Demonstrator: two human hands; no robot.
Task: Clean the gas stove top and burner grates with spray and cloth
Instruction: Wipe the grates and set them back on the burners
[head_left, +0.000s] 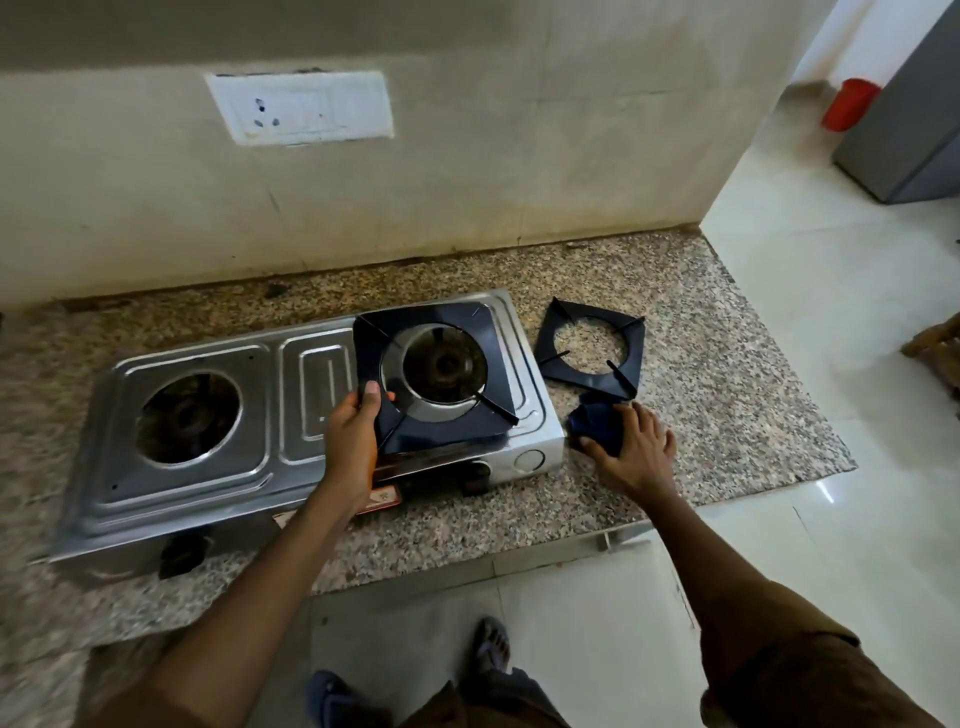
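Note:
A two-burner steel gas stove (218, 462) lies on a speckled granite counter. Over its right burner sits a dark square burner grate (467, 431), and my left hand (353, 431) grips that grate's near-left corner. The left burner (188, 418) is bare, with no grate on it. A second dark grate (592, 343) lies flat on the counter just right of the stove. In front of it is a crumpled dark blue cloth (597, 421), and my right hand (636, 449) rests on it with fingers curled over its edge. No spray bottle is in view.
The granite counter (727, 364) ends at its right edge above a pale tiled floor. A wall with a white switch plate (301, 106) stands behind the stove. A grey fridge (914, 119) and a red container (849, 104) stand far right. My feet are below.

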